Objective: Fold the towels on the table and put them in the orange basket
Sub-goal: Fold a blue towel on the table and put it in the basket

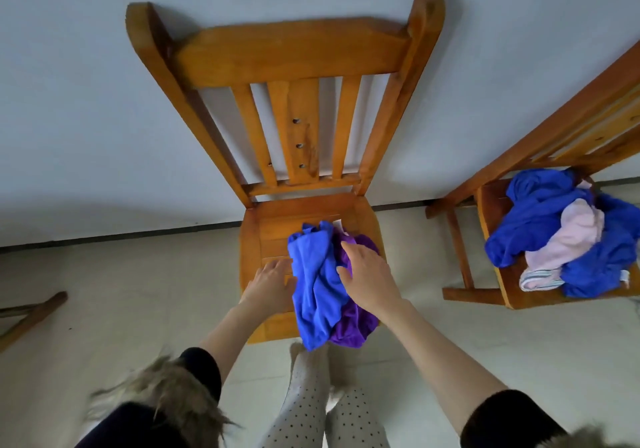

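Wooden chair (256, 239) bears blue towel (313, 285); both hands' grips spread, second chair (491, 212) right.

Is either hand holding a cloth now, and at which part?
Neither. The left hand lies open at the blue cloth's left edge; the right hand rests open on top, over the purple cloth.

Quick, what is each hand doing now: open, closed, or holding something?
Left hand: open, fingers straight, touching the blue towel.
Right hand: open, resting on the blue towel and purple towel, holding nothing.
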Available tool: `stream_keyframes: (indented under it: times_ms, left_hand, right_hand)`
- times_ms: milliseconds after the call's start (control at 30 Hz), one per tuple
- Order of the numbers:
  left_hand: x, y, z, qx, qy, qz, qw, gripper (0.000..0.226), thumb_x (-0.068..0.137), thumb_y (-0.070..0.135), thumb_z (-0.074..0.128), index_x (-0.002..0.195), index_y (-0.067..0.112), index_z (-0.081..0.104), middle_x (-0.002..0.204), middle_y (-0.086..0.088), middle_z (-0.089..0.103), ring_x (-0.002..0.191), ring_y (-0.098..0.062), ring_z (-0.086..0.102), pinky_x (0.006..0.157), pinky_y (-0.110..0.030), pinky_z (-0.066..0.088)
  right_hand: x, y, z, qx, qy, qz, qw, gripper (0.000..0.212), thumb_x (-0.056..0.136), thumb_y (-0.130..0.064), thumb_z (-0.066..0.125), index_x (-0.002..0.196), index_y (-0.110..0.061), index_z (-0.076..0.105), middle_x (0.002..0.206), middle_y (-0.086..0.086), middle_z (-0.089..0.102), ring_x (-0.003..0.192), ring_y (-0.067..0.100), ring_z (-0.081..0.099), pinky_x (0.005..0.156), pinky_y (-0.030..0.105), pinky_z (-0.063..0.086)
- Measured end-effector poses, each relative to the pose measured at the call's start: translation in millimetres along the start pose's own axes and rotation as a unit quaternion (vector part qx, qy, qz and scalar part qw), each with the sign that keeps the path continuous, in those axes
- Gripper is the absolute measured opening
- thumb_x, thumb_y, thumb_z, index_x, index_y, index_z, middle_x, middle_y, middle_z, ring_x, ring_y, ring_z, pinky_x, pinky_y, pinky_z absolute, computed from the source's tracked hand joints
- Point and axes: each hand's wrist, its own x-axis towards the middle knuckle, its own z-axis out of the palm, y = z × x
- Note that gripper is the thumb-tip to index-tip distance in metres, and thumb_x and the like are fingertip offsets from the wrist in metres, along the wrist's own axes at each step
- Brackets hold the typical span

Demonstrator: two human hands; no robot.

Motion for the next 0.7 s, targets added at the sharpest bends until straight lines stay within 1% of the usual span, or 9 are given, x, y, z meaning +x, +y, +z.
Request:
stream_keyframes:
  times_ms: [133,267,367,433,500,533,600,667,700]
  left_hand:
    - [51,5,9,0.022,-0.028,-0.009,0.999,0.052,0.095,0.022,0.042,0.145,0.018,0.028,0.148,-0.008,0.032,0.134,-0.030,0.032,0.107,-0.043,0.032]
    - [88,5,34,0.006,-0.030,-0.012,0.999,0.053,0.096,0.024,0.043,0.145,0.015,0.025,0.152,-0.008,0.024,0.138,-0.028,0.027,0.108,-0.043,0.031]
    - [111,0,47,0.006,0.004,-0.015,1.000,0.058,0.097,0.023,0.041,0.148,0.014,0.014,0.157,-0.006,0.007,0.143,-0.026,0.013,0.110,-0.040,0.027]
    - [124,-6,50,0.036,0.010,-0.015,0.999,0.065,0.096,0.020,0.040,0.150,0.017,0.002,0.158,-0.002,-0.008,0.145,-0.023,-0.003,0.111,-0.039,0.022]
    - [134,-12,51,0.067,-0.006,-0.012,0.998,0.068,0.095,0.017,0.039,0.149,0.019,-0.002,0.157,-0.001,-0.016,0.145,-0.023,-0.012,0.113,-0.040,0.017]
    - [138,-13,50,0.068,-0.012,-0.005,0.998,0.067,0.094,0.015,0.040,0.149,0.019,0.002,0.157,-0.001,-0.014,0.145,-0.024,-0.013,0.114,-0.040,0.015]
    - [141,-13,46,0.048,-0.007,0.026,0.998,0.058,0.093,0.013,0.043,0.146,0.016,0.021,0.158,-0.001,-0.001,0.145,-0.027,-0.011,0.114,-0.040,0.015]
    - [137,-11,40,-0.017,0.014,0.054,0.998,0.040,0.092,0.011,0.048,0.131,0.011,0.042,0.152,-0.003,0.026,0.146,-0.026,0.000,0.114,-0.039,0.017]
    - [132,-10,35,-0.060,0.029,0.057,0.996,0.032,0.091,0.011,0.050,0.123,0.009,0.048,0.143,-0.004,0.040,0.145,-0.027,0.011,0.112,-0.037,0.021]
  right_hand:
    - [53,13,18,-0.028,-0.070,-0.002,0.997,0.047,0.098,-0.025,0.038,0.143,-0.016,0.029,0.144,0.004,0.039,0.132,0.023,0.035,0.107,0.042,0.032]
    - [104,24,38,-0.060,-0.060,-0.011,0.996,0.051,0.097,-0.024,0.039,0.145,-0.015,0.025,0.149,0.005,0.031,0.140,0.024,0.021,0.110,0.044,0.028]
    - [135,25,53,-0.110,-0.068,-0.047,0.990,0.052,0.097,-0.030,0.041,0.145,-0.016,0.025,0.153,0.003,0.023,0.144,0.026,0.008,0.110,0.047,0.022]
    - [149,25,61,-0.120,-0.087,-0.066,0.987,0.044,0.097,-0.029,0.043,0.138,-0.015,0.038,0.149,0.005,0.030,0.143,0.026,0.011,0.111,0.047,0.018]
    - [157,25,66,-0.128,-0.082,-0.078,0.985,0.031,0.095,-0.024,0.045,0.123,-0.014,0.054,0.132,0.007,0.050,0.134,0.027,0.030,0.108,0.041,0.020]
    - [159,24,66,-0.135,-0.070,-0.089,0.984,0.026,0.094,-0.021,0.044,0.115,-0.015,0.060,0.120,0.006,0.058,0.125,0.026,0.040,0.105,0.037,0.022]
    - [157,19,62,-0.126,-0.045,-0.112,0.985,0.025,0.094,-0.016,0.041,0.106,-0.015,0.063,0.107,0.004,0.063,0.112,0.024,0.049,0.104,0.033,0.022]
    - [153,13,50,-0.082,-0.030,-0.131,0.988,0.023,0.096,-0.015,0.041,0.103,-0.012,0.063,0.105,0.004,0.064,0.109,0.022,0.050,0.110,0.032,0.016]
    - [150,9,42,-0.054,-0.027,-0.140,0.988,0.022,0.096,-0.014,0.042,0.101,-0.010,0.063,0.104,0.005,0.064,0.107,0.022,0.051,0.111,0.031,0.015]
